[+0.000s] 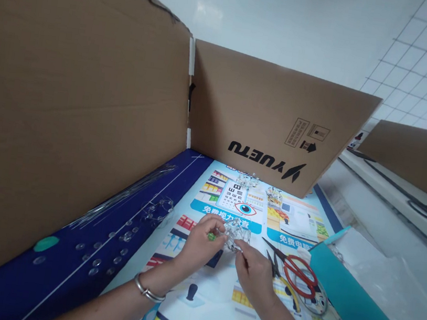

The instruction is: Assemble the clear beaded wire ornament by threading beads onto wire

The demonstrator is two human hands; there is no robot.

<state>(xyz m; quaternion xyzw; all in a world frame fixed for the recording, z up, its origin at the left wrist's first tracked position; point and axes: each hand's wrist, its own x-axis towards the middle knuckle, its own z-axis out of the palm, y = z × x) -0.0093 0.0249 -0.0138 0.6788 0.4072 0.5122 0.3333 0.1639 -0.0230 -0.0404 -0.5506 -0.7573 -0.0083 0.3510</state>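
My left hand (205, 239), with a silver bracelet at its wrist, pinches the left side of a cluster of transparent beads (238, 231). At the cluster's lower right, the thumb and fingers of my right hand (256, 269) are closed on its edge. A small green bit (211, 237) shows by my left fingers. Just right of my right hand lie red-handled scissors (300, 275). Pliers with yellow handles (290, 292) rest partly under them. Two more bead clusters stand farther back, one on the left (248, 181) and one on the right (274, 196).
Loose transparent beads (120, 250), a green disc (46, 244) and thin wires (125, 195) lie on the blue strip at left. Cardboard panels (268, 109) wall off the left and back. A teal box (366, 314) holding plastic bags stands at right, near a round spool (316, 301).
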